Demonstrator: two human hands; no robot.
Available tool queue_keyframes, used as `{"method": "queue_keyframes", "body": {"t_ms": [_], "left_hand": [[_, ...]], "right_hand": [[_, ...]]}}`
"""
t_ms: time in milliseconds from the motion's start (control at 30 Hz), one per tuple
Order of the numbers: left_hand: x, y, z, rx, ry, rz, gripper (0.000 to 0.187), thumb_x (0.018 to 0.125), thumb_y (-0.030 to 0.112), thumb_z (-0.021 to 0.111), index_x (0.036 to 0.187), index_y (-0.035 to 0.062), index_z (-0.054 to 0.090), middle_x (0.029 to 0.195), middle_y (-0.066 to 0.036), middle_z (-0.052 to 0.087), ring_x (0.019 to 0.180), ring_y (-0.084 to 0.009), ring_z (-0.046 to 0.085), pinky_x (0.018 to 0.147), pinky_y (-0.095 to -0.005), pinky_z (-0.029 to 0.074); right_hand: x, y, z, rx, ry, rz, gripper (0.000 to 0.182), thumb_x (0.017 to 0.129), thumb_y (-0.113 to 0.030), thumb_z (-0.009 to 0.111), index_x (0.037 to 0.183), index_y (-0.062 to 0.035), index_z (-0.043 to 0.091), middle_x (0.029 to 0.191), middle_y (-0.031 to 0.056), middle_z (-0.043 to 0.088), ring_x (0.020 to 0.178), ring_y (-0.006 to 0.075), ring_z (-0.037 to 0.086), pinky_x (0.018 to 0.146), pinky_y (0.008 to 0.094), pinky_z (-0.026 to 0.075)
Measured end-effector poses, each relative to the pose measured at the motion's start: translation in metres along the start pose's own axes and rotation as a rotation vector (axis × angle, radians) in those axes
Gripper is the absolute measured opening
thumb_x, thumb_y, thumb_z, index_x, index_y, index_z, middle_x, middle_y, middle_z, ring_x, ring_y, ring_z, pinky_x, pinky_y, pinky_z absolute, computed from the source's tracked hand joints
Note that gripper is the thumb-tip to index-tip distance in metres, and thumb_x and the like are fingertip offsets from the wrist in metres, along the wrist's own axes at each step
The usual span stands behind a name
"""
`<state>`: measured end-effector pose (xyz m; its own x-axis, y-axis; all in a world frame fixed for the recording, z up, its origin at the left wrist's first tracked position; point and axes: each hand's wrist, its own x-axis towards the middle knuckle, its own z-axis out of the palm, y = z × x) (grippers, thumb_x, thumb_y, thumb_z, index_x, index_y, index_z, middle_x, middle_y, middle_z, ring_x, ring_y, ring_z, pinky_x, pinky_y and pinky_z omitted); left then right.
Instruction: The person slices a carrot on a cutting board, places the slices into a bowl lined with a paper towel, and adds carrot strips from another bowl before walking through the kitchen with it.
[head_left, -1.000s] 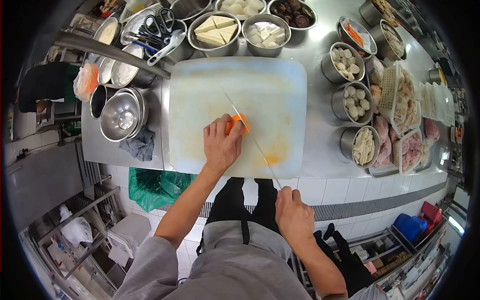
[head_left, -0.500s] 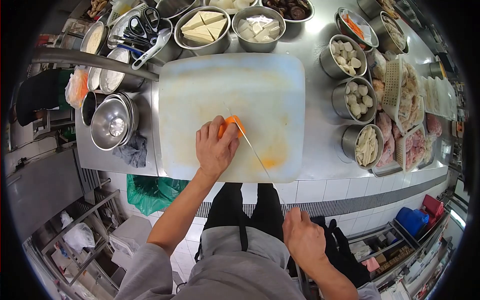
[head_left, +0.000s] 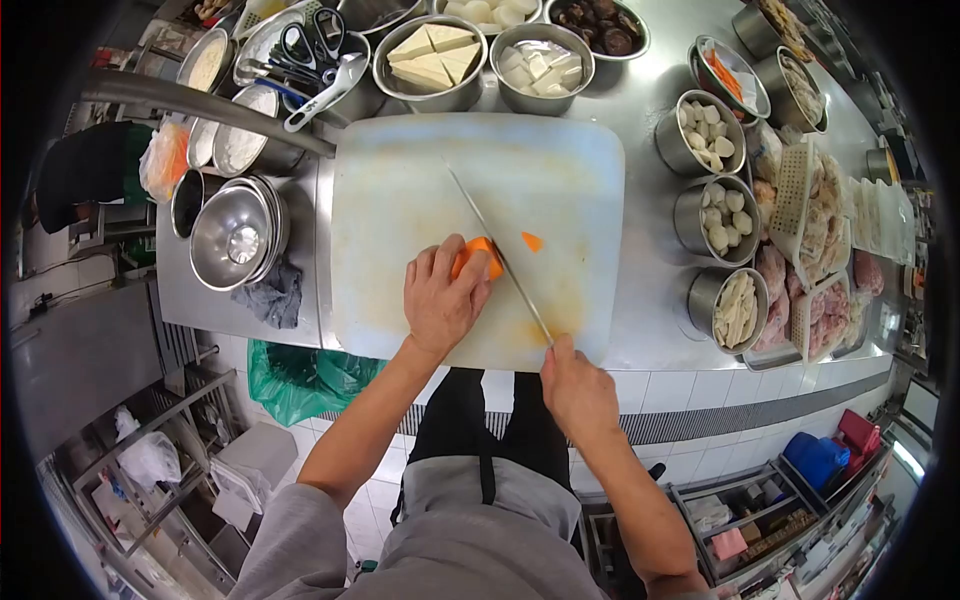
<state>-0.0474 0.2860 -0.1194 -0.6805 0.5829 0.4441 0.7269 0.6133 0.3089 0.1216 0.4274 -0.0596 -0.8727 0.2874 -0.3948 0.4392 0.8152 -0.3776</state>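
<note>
On the white cutting board my left hand is closed over an orange piece of carrot, its fingertips pressing on the left side and top. My right hand grips the handle end of a long knife at the board's front edge. The blade slants up and left across the board, along the right side of the carrot piece. A small cut carrot slice lies apart, just right of the blade. Fingers hide part of the carrot and the knife's handle.
Behind the board stand metal bowls of tofu, white cubes and dark mushrooms. Bowls of white balls and pale strips line the right. Stacked steel bowls and a grey cloth sit left.
My right hand has moved up and forward, bringing the knife further over the board. A carrot slice now lies separate, right of the blade. My left hand still holds the larger piece.
</note>
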Motion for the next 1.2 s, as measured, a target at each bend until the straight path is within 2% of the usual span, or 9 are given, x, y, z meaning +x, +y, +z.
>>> {"method": "queue_keyframes", "body": {"t_ms": [133, 233, 300, 533, 733, 800, 900, 1033, 1200], "left_hand": [[0.003, 0.003, -0.004, -0.017, 0.012, -0.002, 0.026, 0.082, 0.010, 0.070, 0.106, 0.0144, 0.063, 0.109, -0.008, 0.059, 0.091, -0.0279, 0.057, 0.076, -0.0402, 0.043], [0.003, 0.003, -0.002, -0.012, 0.010, -0.001, 0.026, 0.080, 0.010, 0.070, 0.105, 0.0140, 0.063, 0.109, -0.008, 0.060, 0.092, -0.0279, 0.057, 0.076, -0.0402, 0.043], [0.000, 0.000, 0.000, 0.009, -0.006, -0.014, 0.033, 0.075, 0.014, 0.073, 0.106, 0.0216, 0.062, 0.114, -0.005, 0.058, 0.094, -0.0268, 0.058, 0.075, -0.0395, 0.043], [-0.001, 0.000, 0.000, 0.011, -0.007, -0.002, 0.032, 0.074, 0.013, 0.073, 0.104, 0.0212, 0.063, 0.113, -0.005, 0.058, 0.093, -0.0267, 0.058, 0.075, -0.0396, 0.043], [0.002, 0.001, -0.002, 0.012, -0.016, -0.006, 0.035, 0.074, 0.013, 0.074, 0.107, 0.0214, 0.063, 0.114, -0.005, 0.058, 0.093, -0.0273, 0.058, 0.075, -0.0397, 0.044], [0.005, 0.003, -0.005, -0.019, 0.008, 0.022, 0.028, 0.079, 0.010, 0.071, 0.106, 0.0143, 0.062, 0.110, -0.008, 0.059, 0.090, -0.0288, 0.057, 0.075, -0.0405, 0.044], [0.001, 0.001, -0.001, 0.004, -0.009, -0.003, 0.036, 0.075, 0.014, 0.074, 0.109, 0.0209, 0.064, 0.116, -0.006, 0.059, 0.093, -0.0275, 0.058, 0.075, -0.0392, 0.044], [0.000, 0.001, -0.002, -0.002, 0.013, 0.011, 0.036, 0.075, 0.014, 0.074, 0.109, 0.0206, 0.064, 0.116, -0.006, 0.059, 0.093, -0.0277, 0.058, 0.075, -0.0396, 0.044], [0.001, 0.000, -0.001, -0.007, -0.005, 0.004, 0.035, 0.075, 0.014, 0.074, 0.108, 0.0204, 0.064, 0.115, -0.006, 0.059, 0.093, -0.0279, 0.058, 0.075, -0.0402, 0.044]], "right_hand": [[-0.020, -0.001, -0.023, 0.051, 0.023, -0.022, 0.020, 0.101, -0.022, 0.057, 0.097, -0.0053, 0.047, 0.073, 0.0167, 0.065, 0.057, 0.0403, 0.065, 0.051, 0.0485, 0.054], [-0.055, -0.006, -0.044, -0.038, 0.016, 0.003, 0.020, 0.100, -0.022, 0.058, 0.091, -0.0063, 0.049, 0.071, 0.0123, 0.062, 0.052, 0.0336, 0.065, 0.046, 0.0428, 0.054], [-0.073, -0.005, -0.055, -0.045, -0.010, 0.006, 0.021, 0.099, -0.022, 0.060, 0.089, -0.0069, 0.049, 0.070, 0.0113, 0.061, 0.049, 0.0324, 0.064, 0.044, 0.0417, 0.053], [-0.085, -0.001, -0.058, -0.056, -0.067, 0.018, 0.021, 0.097, -0.020, 0.062, 0.089, -0.0074, 0.048, 0.068, 0.0105, 0.059, 0.049, 0.0310, 0.065, 0.044, 0.0405, 0.054], [-0.044, -0.012, -0.040, -0.086, -0.060, -0.002, 0.021, 0.097, -0.020, 0.062, 0.091, -0.0065, 0.047, 0.065, 0.0111, 0.060, 0.050, 0.0317, 0.066, 0.045, 0.0404, 0.056], [-0.031, -0.012, -0.026, -0.069, -0.015, -0.012, 0.020, 0.097, -0.020, 0.060, 0.092, -0.0059, 0.047, 0.066, 0.0124, 0.061, 0.052, 0.0327, 0.067, 0.046, 0.0408, 0.056], [-0.016, -0.008, -0.001, -0.062, 0.022, -0.010, 0.019, 0.098, -0.019, 0.058, 0.094, -0.0050, 0.047, 0.067, 0.0133, 0.062, 0.054, 0.0339, 0.068, 0.048, 0.0413, 0.057], [-0.015, -0.012, -0.010, -0.034, -0.002, 0.000, 0.017, 0.098, -0.018, 0.057, 0.095, -0.0044, 0.047, 0.067, 0.0148, 0.063, 0.056, 0.0352, 0.068, 0.048, 0.0419, 0.057], [-0.032, -0.017, -0.053, -0.016, -0.248, 0.110, 0.019, 0.102, -0.020, 0.053, 0.099, -0.0039, 0.045, 0.070, 0.0198, 0.067, 0.061, 0.0408, 0.068, 0.056, 0.0481, 0.057]]}}
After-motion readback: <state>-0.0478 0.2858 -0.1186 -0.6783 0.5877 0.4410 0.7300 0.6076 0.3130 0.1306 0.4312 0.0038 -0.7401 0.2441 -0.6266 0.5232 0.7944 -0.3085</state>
